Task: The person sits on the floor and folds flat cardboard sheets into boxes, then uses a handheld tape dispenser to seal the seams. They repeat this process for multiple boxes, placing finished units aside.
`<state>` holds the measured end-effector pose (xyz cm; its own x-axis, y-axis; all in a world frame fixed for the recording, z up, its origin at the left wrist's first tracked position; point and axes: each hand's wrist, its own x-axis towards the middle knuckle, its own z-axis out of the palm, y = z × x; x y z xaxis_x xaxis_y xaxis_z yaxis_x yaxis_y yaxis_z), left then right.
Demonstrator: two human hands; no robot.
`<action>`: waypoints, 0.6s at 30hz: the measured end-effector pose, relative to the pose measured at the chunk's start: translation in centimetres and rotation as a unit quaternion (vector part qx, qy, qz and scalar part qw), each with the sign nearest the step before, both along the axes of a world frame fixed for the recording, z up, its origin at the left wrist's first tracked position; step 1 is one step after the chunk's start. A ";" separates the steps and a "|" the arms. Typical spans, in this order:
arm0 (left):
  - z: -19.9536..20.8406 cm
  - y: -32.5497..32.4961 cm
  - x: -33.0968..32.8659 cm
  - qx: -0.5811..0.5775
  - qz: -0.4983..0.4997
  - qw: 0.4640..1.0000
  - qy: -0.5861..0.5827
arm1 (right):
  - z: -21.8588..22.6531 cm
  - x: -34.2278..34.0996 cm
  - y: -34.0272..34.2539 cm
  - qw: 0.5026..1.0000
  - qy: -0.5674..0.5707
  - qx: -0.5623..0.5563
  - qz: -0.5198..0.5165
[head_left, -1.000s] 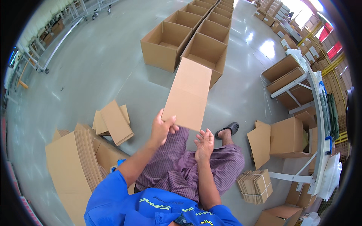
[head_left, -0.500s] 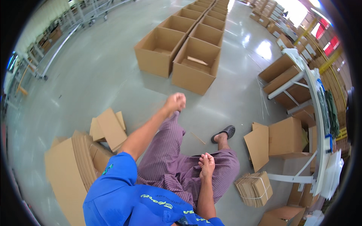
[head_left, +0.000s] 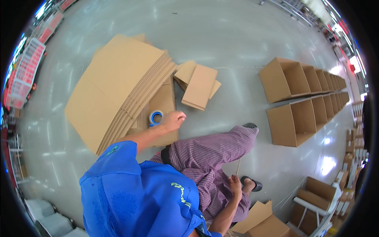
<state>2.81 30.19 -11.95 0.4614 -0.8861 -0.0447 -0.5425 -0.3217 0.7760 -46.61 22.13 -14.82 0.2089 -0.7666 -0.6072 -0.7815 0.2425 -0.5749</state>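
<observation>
My left hand (head_left: 172, 120) is closed in a loose fist, with no object showing in it. It is beside a tape roll (head_left: 151, 117) with a blue core, which lies on a cardboard box (head_left: 165, 139) to my left. Over my thigh, my right hand (head_left: 235, 187) has its fingers curled together, also with no object showing. A large stack of flattened cartons (head_left: 114, 81) leans beyond the tape. Smaller flat cardboard pieces (head_left: 200, 85) lie in a pile just past the left hand.
Two rows of open cardboard boxes (head_left: 279, 127) run off to the right. At the lower right are an opened carton (head_left: 270, 228) and a white-framed table (head_left: 316, 209). A thin strip (head_left: 238, 166) lies on the floor by my foot. Red-and-white carts (head_left: 25, 75) stand far left.
The view has swung left, bringing the flattened cartons and tape roll to the middle. My left hand has moved from above my knee to beside the tape. My right hand remains over my thigh.
</observation>
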 end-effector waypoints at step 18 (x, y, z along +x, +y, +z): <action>0.2 24.6 14.1 0.299 0.484 0.799 -0.193 | -6.5 -5.3 1.1 0.993 0.069 0.078 0.048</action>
<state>16.94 54.80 -11.71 0.9997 0.0209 -0.0157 0.0232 -0.9867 0.1612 -51.91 23.26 -21.27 0.1834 -0.6420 -0.7444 -0.8737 0.2405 -0.4227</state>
